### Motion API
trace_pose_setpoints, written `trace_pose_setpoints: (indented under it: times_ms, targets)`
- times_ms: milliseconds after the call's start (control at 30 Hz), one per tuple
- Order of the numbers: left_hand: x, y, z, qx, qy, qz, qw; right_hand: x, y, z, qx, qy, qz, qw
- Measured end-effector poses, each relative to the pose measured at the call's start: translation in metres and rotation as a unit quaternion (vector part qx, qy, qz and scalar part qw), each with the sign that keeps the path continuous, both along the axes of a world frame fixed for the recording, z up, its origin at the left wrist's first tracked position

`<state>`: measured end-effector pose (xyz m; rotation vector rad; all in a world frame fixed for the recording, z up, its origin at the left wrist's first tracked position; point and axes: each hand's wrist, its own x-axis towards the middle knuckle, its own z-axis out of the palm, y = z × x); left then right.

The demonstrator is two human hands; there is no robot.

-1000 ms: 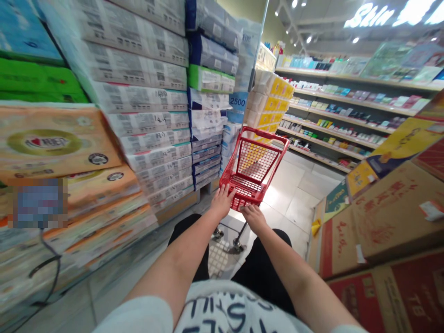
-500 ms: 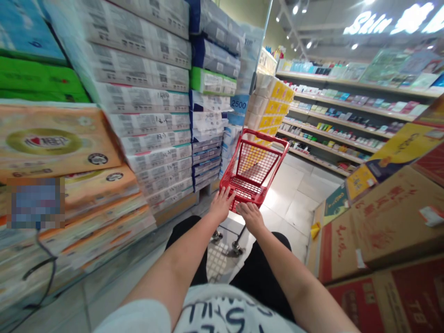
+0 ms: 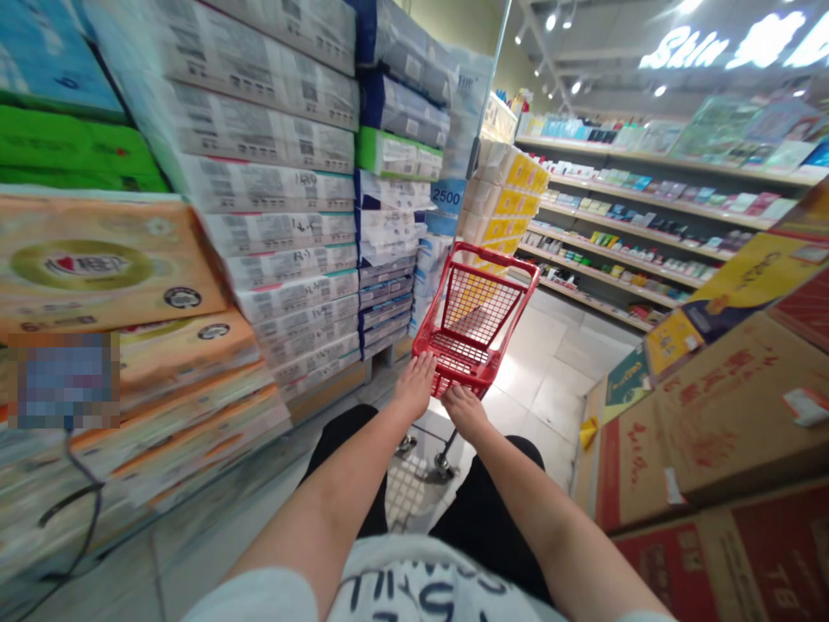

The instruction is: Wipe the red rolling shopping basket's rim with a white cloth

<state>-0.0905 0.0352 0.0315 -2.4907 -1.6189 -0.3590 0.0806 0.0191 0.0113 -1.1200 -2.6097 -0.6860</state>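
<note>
A red shopping cart (image 3: 483, 307) with a mesh basket stands in front of my body, its near edge at my hands. My left hand (image 3: 415, 384) rests on the near left corner of the cart, fingers fairly straight and lying over the rim. My right hand (image 3: 465, 410) is at the near edge, right of the left one, with its fingers bent over the rim. Below the basket, the cart's wheels (image 3: 444, 465) show between my legs.
Tall stacks of wrapped paper packs (image 3: 272, 173) rise close on the left, with orange packs (image 3: 104, 268) nearer. Cardboard boxes (image 3: 725, 415) line the right side. Beyond the cart are tiled floor (image 3: 531, 363) and shelves of small goods (image 3: 635, 207).
My left hand has shifted slightly, its fingers closer together. My right hand has moved slightly down, its fingers more bent at the rim. The cart is nearly unchanged in view.
</note>
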Motion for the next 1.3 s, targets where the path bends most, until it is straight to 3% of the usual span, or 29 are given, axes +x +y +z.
trace_pose_setpoints:
  times_ms: [267,433,667,867,1100,1300]
  targets:
    - [0.001,0.001,0.005,-0.032,0.01,0.007,0.999,0.011,-0.001,-0.004,0.007,-0.006,0.006,1.0]
    - [0.002,0.0,0.006,-0.028,-0.003,0.011,1.0,-0.001,0.005,0.003,0.005,0.001,0.008,1.0]
    - [0.0,0.002,0.006,-0.045,0.012,-0.001,0.999,-0.014,0.011,-0.007,-0.007,-0.009,0.015,1.0]
    - [-0.004,0.004,0.001,-0.018,-0.006,0.001,1.0,0.005,0.003,-0.009,-0.002,-0.017,0.018,1.0]
    - [-0.007,0.0,0.008,-0.021,-0.015,0.012,1.0,0.033,-0.007,-0.007,0.02,0.033,-0.017,0.999]
    - [-0.011,-0.001,0.01,-0.018,-0.011,0.013,1.0,0.039,-0.009,-0.012,0.035,0.064,-0.027,0.997]
